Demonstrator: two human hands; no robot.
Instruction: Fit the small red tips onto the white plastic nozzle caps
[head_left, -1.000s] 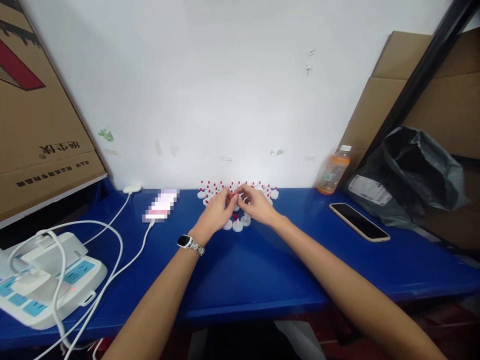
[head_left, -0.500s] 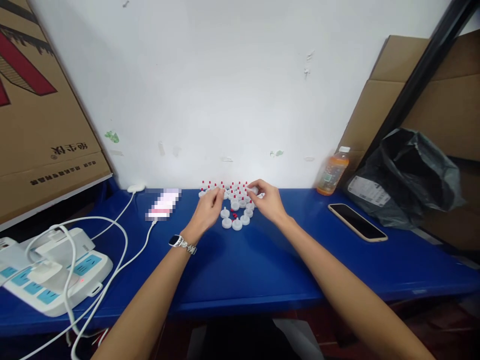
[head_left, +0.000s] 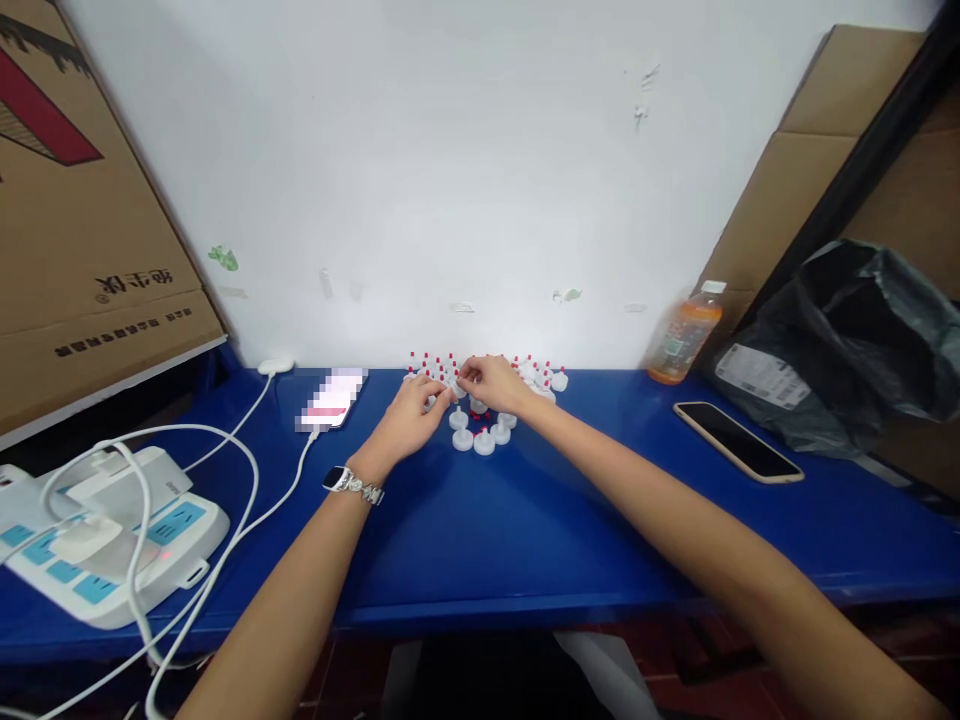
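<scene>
My left hand (head_left: 414,418), with a watch on the wrist, is closed, its fingertips around a small white nozzle cap (head_left: 454,390). Close against it, my right hand (head_left: 491,384) reaches in with fingers bent and pinched; what they hold is too small and covered to make out. Behind and beside both hands stand several white nozzle caps with red tips (head_left: 546,380), partly hidden by my fingers. Nearer to me sit several white caps without red tips (head_left: 484,442). Loose red tips (head_left: 480,414) lie among them on the blue table (head_left: 480,530).
At the left are a power strip (head_left: 124,560) with white cables and a charging phone (head_left: 332,402). On the right lie another phone (head_left: 738,442), a bottle of orange drink (head_left: 685,338) and a dark plastic bag (head_left: 847,340). A white wall (head_left: 465,180) rises behind the table.
My right hand has moved left from the right side of the caps to meet my left hand. More red-tipped caps show at the right. The view has shifted slightly.
</scene>
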